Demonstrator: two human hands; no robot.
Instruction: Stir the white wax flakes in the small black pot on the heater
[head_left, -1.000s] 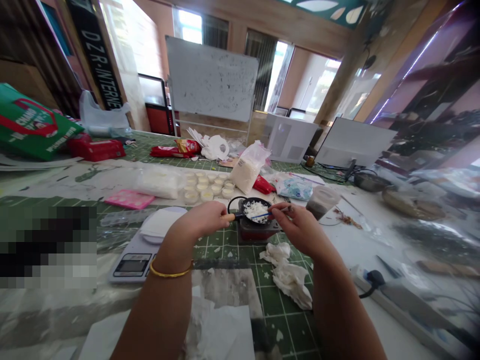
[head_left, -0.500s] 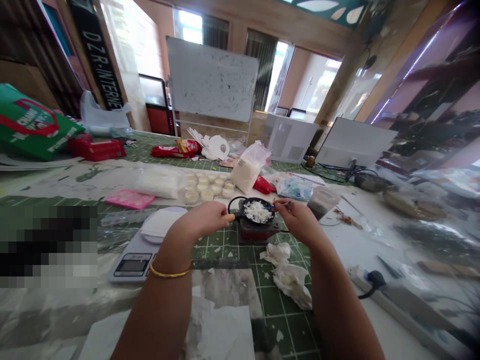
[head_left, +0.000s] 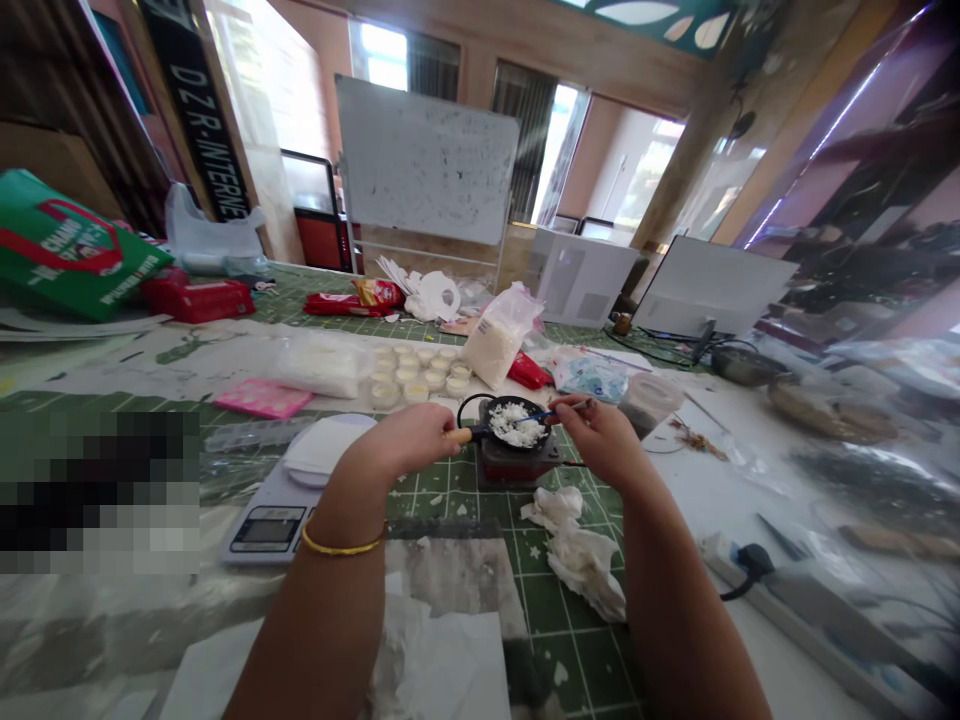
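Note:
A small black pan (head_left: 552,436) holding white flakes (head_left: 516,425) rests on a small dark red hot plate (head_left: 514,470). My left hand (head_left: 424,440) is closed around the pan's wooden handle (head_left: 459,436), on the pan's left. On the other side, my right hand (head_left: 596,430) pinches a thin blue stirrer (head_left: 546,414), whose tip is among the flakes. Crumpled tissue (head_left: 585,565) lies on the green mat in front of the hot plate.
A kitchen scale (head_left: 266,530) stands left, near a pink mould (head_left: 264,398). Several small filled cups (head_left: 412,388) and a bag of white pellets (head_left: 491,345) sit behind the pan. A plastic cup (head_left: 652,400) and a power strip (head_left: 795,600) are at right.
The stirrer has shifted slightly left, further over the flakes, and my right hand has tilted a little with it. My left hand keeps its hold on the handle.

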